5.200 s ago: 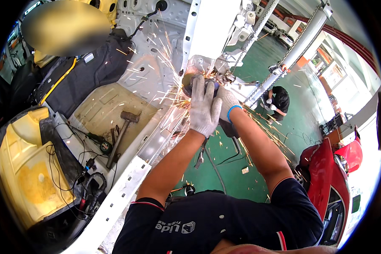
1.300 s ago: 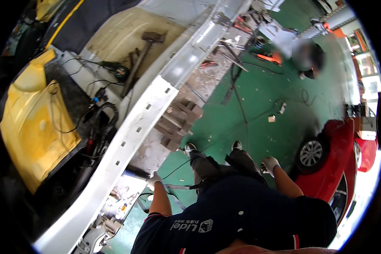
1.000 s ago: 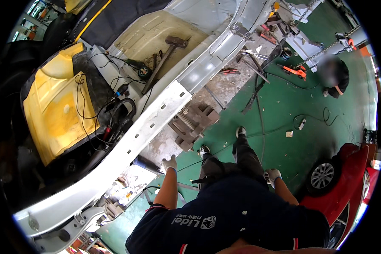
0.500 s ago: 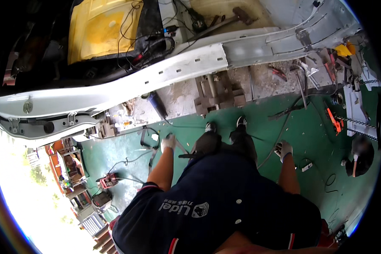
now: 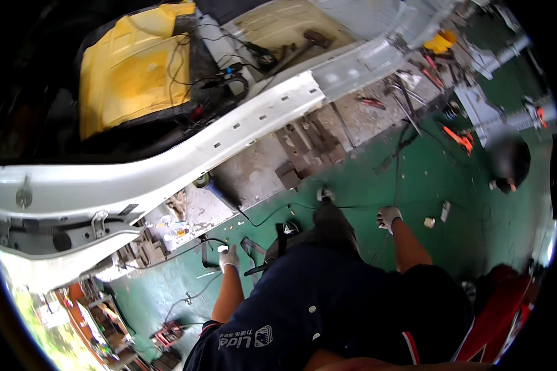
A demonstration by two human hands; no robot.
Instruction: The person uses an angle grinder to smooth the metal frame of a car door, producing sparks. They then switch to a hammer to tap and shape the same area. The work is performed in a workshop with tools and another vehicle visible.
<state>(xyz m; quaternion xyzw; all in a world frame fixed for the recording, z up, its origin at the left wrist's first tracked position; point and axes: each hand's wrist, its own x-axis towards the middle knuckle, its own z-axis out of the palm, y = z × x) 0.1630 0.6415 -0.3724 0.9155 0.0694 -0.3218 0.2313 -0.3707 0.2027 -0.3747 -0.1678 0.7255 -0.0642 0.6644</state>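
Observation:
My left hand (image 5: 229,256), in a pale work glove, hangs over the green floor. Its fingers look loosely apart, with nothing visible in them. A small white scrap (image 5: 222,248) shows right beside its fingertips, on the floor below. Out to the right hangs my gloved right hand (image 5: 387,217), fingers loosely bent and apart and no object seen in it. A thin dark cable (image 5: 353,208) runs across the floor near that hand. Ahead of me, a blue angle grinder (image 5: 221,191) rests at the edge of a grey platform (image 5: 244,172), under a white car body sill (image 5: 167,170).
Steel clamps (image 5: 306,148) stand on the platform. Farther right lie pliers (image 5: 371,102), metal bars and an orange tool (image 5: 458,140). A crouching person (image 5: 507,157) is at the right. A hammer (image 5: 315,39) lies inside the body. Shelving (image 5: 102,321) stands lower left.
My view has turned, so the car body and platform now slant more steeply. My feet have shifted in a step. Both hands stay low at my sides, and the crouching person appears higher in view.

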